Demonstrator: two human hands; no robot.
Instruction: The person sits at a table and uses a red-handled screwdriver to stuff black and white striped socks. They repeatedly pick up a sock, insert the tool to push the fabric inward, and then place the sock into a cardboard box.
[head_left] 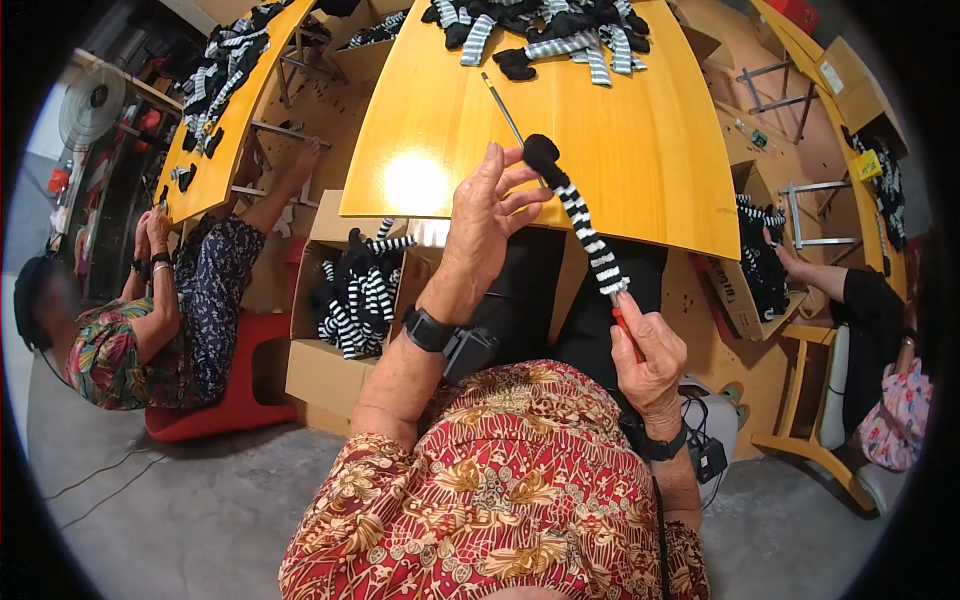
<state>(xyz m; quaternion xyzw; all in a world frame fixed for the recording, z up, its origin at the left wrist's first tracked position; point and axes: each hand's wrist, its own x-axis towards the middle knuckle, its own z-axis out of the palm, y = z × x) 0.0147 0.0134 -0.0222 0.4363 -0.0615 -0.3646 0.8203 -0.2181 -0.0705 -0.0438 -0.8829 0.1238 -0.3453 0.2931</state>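
A small stuffed limb in black and white striped knit (pixel 590 230), with a rounded black end, stretches between my hands over the table's near edge. In my right hand (pixel 655 360) is a red-handled tool (pixel 626 328), its far part hidden at the limb's white end. My left hand (pixel 490 215) is open beside the black end, fingers spread and palm turned toward it; whether the fingertips touch it I cannot tell. A thin dark rod with a yellowish tip (pixel 503 110) lies on the yellow table (pixel 440 120), passing behind the black end.
Striped limbs (pixel 545 40) are heaped at the table's far side. Cardboard boxes of them stand low left (pixel 330 365) and right (pixel 715 290). People sit at side tables, one on a red chair (pixel 215 400) at left, another at right. Cables (pixel 705 440) hang near my right forearm.
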